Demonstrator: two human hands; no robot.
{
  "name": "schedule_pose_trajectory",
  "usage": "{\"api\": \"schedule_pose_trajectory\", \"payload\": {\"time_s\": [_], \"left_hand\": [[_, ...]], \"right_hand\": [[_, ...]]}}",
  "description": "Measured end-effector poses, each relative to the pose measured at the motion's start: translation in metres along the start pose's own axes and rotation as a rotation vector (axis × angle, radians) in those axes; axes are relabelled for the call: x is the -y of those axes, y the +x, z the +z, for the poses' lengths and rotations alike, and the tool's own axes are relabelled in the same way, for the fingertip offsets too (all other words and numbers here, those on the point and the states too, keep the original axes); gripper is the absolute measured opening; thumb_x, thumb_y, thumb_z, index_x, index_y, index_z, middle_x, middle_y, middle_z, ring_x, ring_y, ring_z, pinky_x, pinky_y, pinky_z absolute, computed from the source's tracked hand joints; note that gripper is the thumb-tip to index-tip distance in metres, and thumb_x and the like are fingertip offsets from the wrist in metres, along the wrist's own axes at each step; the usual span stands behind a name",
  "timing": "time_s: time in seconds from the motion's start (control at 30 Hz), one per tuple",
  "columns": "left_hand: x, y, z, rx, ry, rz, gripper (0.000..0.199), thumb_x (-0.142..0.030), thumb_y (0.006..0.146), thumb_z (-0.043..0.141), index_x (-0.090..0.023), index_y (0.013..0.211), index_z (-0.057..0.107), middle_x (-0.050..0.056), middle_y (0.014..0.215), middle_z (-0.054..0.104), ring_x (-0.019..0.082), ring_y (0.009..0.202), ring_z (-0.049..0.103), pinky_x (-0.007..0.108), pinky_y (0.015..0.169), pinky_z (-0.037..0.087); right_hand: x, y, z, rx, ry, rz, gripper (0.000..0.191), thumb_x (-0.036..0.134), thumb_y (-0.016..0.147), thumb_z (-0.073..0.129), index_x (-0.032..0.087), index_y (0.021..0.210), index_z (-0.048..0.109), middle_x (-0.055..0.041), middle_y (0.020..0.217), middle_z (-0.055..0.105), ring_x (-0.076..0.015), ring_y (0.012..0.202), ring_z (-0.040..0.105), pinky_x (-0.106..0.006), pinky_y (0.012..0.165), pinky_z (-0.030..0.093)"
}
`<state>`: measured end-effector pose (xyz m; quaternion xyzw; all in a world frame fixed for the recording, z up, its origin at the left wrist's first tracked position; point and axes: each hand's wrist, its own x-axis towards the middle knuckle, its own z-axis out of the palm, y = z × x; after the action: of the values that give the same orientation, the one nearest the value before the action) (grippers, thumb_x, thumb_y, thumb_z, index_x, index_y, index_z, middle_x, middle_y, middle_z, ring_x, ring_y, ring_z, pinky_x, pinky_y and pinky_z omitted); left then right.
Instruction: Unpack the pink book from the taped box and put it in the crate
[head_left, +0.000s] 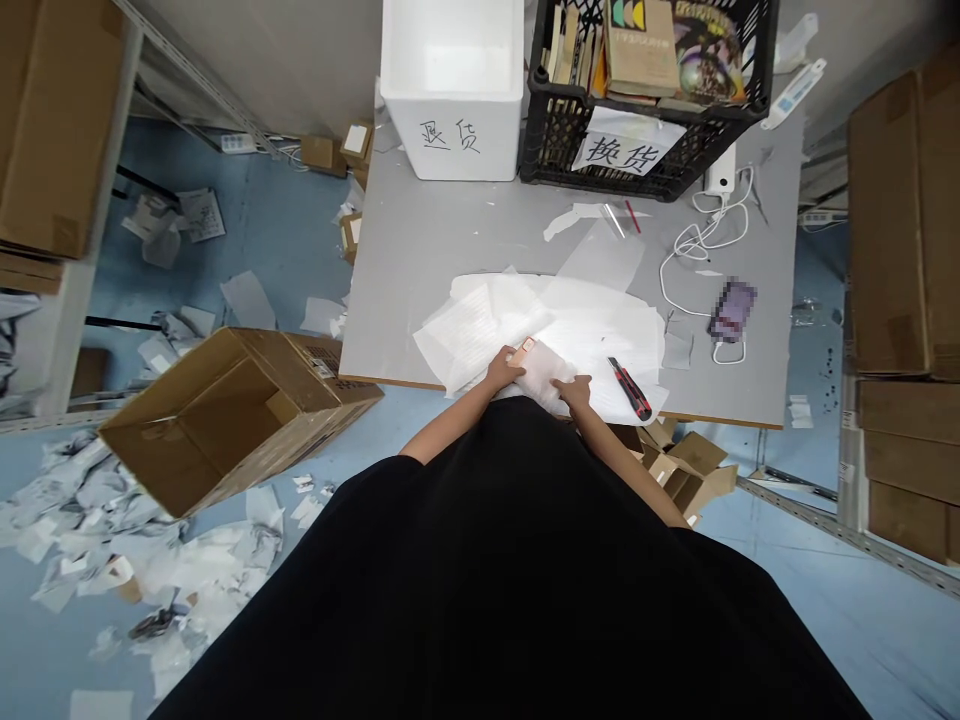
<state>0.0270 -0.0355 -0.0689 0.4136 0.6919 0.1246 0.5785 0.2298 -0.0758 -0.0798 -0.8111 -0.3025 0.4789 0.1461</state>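
A person is working at a grey counter [390, 300], its near edge running just below the forearms, over loose white foam sheets [600, 335] with a strip of counter left of them. A white wrapped packet [544, 380] is lying at the sheets' near side, a copper-coloured card [528, 346] on it. The left hand [504, 368] and right hand [574, 392] are curling partly closed on the packet, though how firmly is hard to tell. A red-and-black utility knife [628, 388] is lying just beside the right hand.

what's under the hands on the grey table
The left hand and right hand rest on a folded white wrap, with a small orange card at its edge. Below lie loose translucent white sheets on the grey table. Whatever the fold encloses is covered.
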Motion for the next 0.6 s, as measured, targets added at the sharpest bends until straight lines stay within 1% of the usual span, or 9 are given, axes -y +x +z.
{"api": "schedule_pose_trajectory", "payload": {"time_s": [0.07,0.1,0.17,0.23,0.3,0.37,0.4,0.5,0.6], "left_hand": [[-0.007,0.002,-0.012,0.08,-0.041,0.043,0.045,-0.024,0.069,0.071,-0.027,0.111,0.055,-0.004,0.076,0.057,0.017,0.071,0.056,0.029,0.075,0.049],[-0.011,0.004,-0.02,0.125,-0.058,0.071,0.046,-0.024,0.068,0.071,-0.026,0.111,0.056,-0.004,0.075,0.057,0.016,0.07,0.056,0.029,0.075,0.049],[-0.021,0.01,-0.036,0.208,-0.077,0.133,0.049,-0.023,0.065,0.072,-0.025,0.112,0.058,-0.005,0.073,0.056,0.015,0.068,0.054,0.029,0.076,0.05],[-0.031,0.02,-0.051,0.267,-0.085,0.179,0.05,-0.022,0.063,0.074,-0.024,0.112,0.061,-0.005,0.07,0.056,0.014,0.065,0.053,0.028,0.075,0.05],[-0.041,0.032,-0.062,0.3,-0.116,0.197,0.051,-0.022,0.064,0.075,-0.023,0.113,0.062,-0.004,0.069,0.057,0.013,0.064,0.053,0.027,0.074,0.05],[-0.047,0.043,-0.067,0.285,-0.186,0.195,0.052,-0.024,0.066,0.077,-0.022,0.115,0.061,-0.002,0.073,0.061,0.013,0.068,0.057,0.027,0.076,0.051],[-0.049,0.048,-0.067,0.258,-0.233,0.187,0.051,-0.026,0.068,0.078,-0.022,0.115,0.061,0.0,0.078,0.064,0.014,0.072,0.059,0.028,0.078,0.051],[-0.05,0.057,-0.059,0.157,-0.352,0.127,0.043,-0.038,0.076,0.075,-0.021,0.113,0.059,0.005,0.099,0.069,0.016,0.085,0.064,0.03,0.083,0.052],[-0.043,0.057,-0.047,0.078,-0.319,0.07,0.037,-0.046,0.085,0.066,-0.02,0.11,0.06,0.009,0.111,0.068,0.019,0.095,0.065,0.032,0.09,0.052]], "right_hand": [[0.008,-0.003,-0.001,-0.044,-0.114,0.002,0.079,0.043,0.063,0.079,0.014,0.128,0.044,-0.0136,0.119,0.053,-0.022,0.113,0.055,-0.034,0.097,0.05],[0.012,-0.005,-0.002,-0.061,-0.19,-0.017,0.082,0.043,0.061,0.08,0.015,0.13,0.045,-0.0149,0.126,0.049,-0.0248,0.12,0.051,-0.037,0.104,0.047],[0.022,-0.005,-0.005,-0.066,-0.304,-0.116,0.078,0.044,0.06,0.08,0.017,0.127,0.051,-0.0146,0.133,0.043,-0.0288,0.13,0.042,-0.043,0.113,0.038],[0.032,-0.004,-0.006,0.008,-0.298,-0.207,0.067,0.044,0.06,0.078,0.017,0.118,0.056,-0.0118,0.129,0.047,-0.0273,0.129,0.041,-0.043,0.115,0.036],[0.042,-0.003,-0.005,0.142,-0.171,-0.214,0.059,0.045,0.064,0.075,0.017,0.113,0.056,-0.0082,0.119,0.055,-0.0217,0.116,0.05,-0.039,0.108,0.043],[0.051,-0.004,0.001,0.252,0.01,-0.152,0.055,0.045,0.068,0.074,0.017,0.111,0.055,-0.0057,0.108,0.061,-0.0168,0.099,0.057,-0.034,0.096,0.05],[0.056,-0.004,0.005,0.277,0.099,-0.117,0.055,0.045,0.069,0.074,0.016,0.111,0.054,-0.0054,0.106,0.062,-0.0155,0.094,0.058,-0.032,0.09,0.052],[0.067,-0.008,0.02,0.278,0.299,-0.047,0.054,0.042,0.071,0.076,0.015,0.112,0.054,-0.007,0.11,0.064,-0.0139,0.091,0.061,-0.028,0.084,0.054],[0.07,-0.009,0.032,0.266,0.282,-0.02,0.048,0.042,0.081,0.068,0.015,0.118,0.054,-0.0064,0.114,0.064,-0.0111,0.092,0.062,-0.025,0.083,0.055]]}}
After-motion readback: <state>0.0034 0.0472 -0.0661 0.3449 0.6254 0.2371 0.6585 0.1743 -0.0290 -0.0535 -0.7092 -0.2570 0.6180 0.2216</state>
